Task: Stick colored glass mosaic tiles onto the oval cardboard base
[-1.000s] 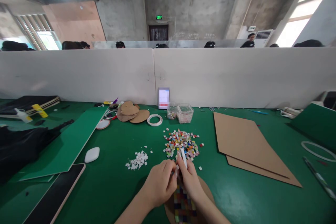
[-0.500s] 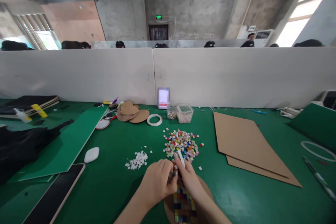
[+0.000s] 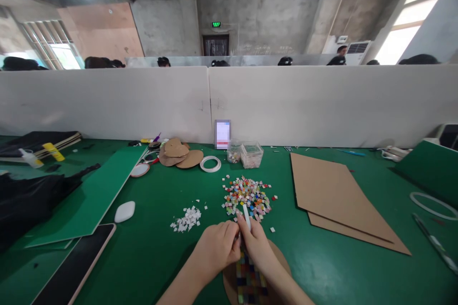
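Your right hand is curled closed around a slim white stick. Your left hand is curled in beside it; I cannot tell what its fingertips grip. The multicoloured mosaic lies near, under your hands, on a round cardboard disc. Coloured tiles lie farther off, white chips to the left, on the green surface.

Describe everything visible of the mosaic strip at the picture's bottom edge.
The mosaic strip shows small squares in rows, blue, yellow, green, reddish and dark; blur hides their material. It runs lengthwise from the viewer, over a rounded brown board showing on both sides. The left grip and right grip hide its far end; whether either touches it is unclear.
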The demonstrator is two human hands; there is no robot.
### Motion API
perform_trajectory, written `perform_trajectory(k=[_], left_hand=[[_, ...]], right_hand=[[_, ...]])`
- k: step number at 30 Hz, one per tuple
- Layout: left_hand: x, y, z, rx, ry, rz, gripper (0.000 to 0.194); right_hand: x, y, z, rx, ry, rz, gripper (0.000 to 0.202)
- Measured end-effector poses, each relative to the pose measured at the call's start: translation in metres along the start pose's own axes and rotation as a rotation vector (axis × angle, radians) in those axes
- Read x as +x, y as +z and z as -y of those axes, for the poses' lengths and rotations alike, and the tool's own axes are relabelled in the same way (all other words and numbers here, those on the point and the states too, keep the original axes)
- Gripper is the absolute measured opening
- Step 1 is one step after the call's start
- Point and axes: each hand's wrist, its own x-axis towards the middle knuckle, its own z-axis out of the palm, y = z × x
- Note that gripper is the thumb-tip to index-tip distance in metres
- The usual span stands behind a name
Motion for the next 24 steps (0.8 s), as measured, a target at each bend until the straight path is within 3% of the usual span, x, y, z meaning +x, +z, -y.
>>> perform_trajectory(k=[5,16,20,24], left_hand=[[0.001,0.0,-0.001,0.015,-0.017,0.045,0.012],[0.001,0.004,-0.001,-0.031,-0.019,0.017,0.014],[0.0,-0.002,0.0,-0.284,-0.114,0.055,0.01],[-0.001,-0.006,0.0,-0.721,-0.251,0.085,0.017]], right_hand=[[-0.002,0.0,0.001,-0.025,-0.034,-0.016,0.041],[0.002,0.001,0.0,-0.013,-0.019,0.021,0.043],[0.002,0.001,-0.001,-0.078,-0.056,0.009,0.043],[0.002,-0.003,-0.001,-0.187,-0.173,0.024,0.042]])
